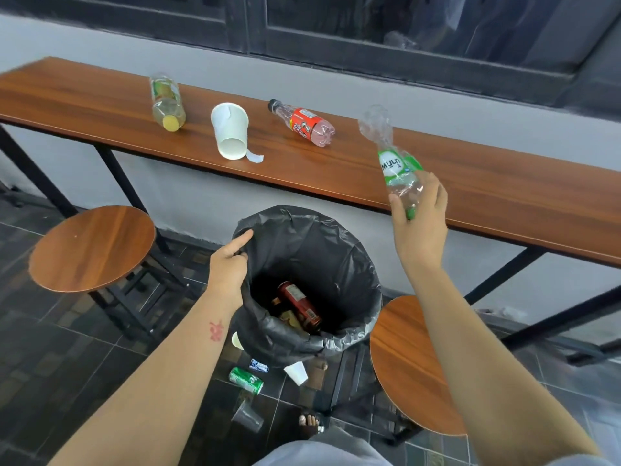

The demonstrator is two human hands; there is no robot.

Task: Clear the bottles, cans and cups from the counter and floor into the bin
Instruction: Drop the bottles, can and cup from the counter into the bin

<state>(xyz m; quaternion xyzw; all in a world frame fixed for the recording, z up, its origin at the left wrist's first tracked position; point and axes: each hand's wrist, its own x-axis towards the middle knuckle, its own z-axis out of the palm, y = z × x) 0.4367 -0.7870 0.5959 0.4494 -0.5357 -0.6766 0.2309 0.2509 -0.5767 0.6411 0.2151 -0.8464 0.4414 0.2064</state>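
Right hand (420, 223) pinching crumpled bottle (396, 163) by neck, looks feather-light, squishy; left hand (228, 264) clutching bin (336, 338) liner.

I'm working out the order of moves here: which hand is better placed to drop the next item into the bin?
The right hand. It already grips the crumpled clear bottle, raised above the counter just right of the bin. The left hand is occupied pinching the black liner at the bin's rim.
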